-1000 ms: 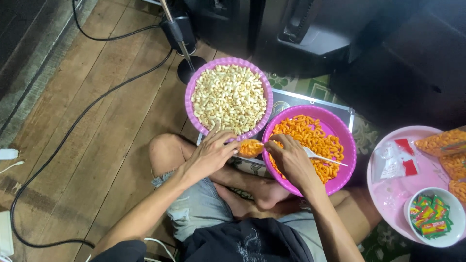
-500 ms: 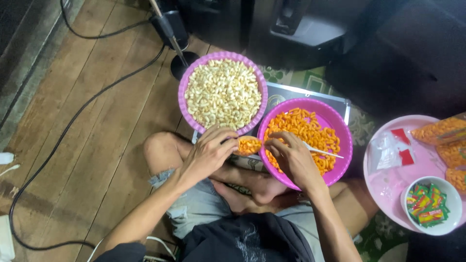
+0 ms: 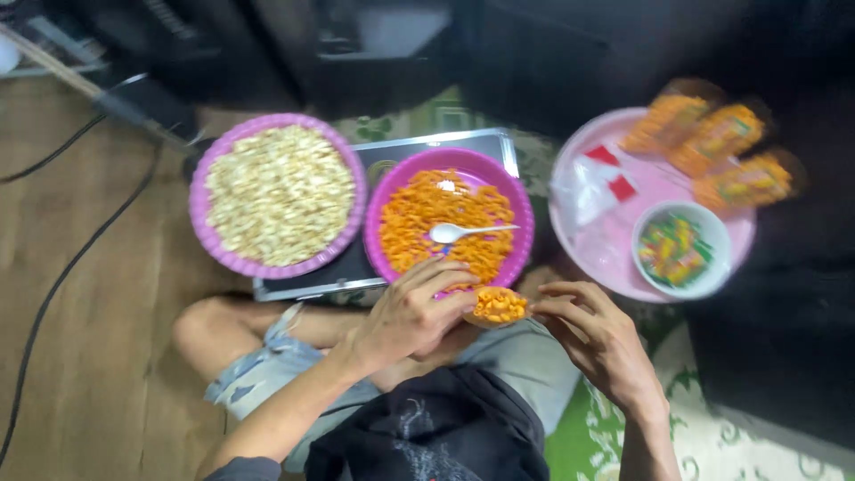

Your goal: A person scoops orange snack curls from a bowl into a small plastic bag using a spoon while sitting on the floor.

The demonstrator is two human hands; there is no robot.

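Observation:
My left hand [image 3: 411,313] holds a small clear bag of orange snacks [image 3: 499,305] over my lap, just below the magenta bowl. My right hand [image 3: 598,337] pinches the bag's right edge with thumb and fingers. The magenta bowl [image 3: 525,233] is full of orange curled snacks, and a white plastic spoon [image 3: 456,232] lies in it, let go. To its left stands a pink scalloped bowl [image 3: 203,176] of pale puffed snacks. The frame is motion-blurred.
A pink round tray [image 3: 614,249] at the right carries several filled orange snack bags [image 3: 720,135], empty clear bags [image 3: 583,189] and a white bowl of small coloured packets [image 3: 674,249]. A metal case [image 3: 312,285] lies under the bowls. Cables [image 3: 62,276] cross the wooden floor at left.
My right hand has let go of the spoon, which now lies in the magenta bowl. The bag has moved right of the bowl's near rim. The view has swung to the right.

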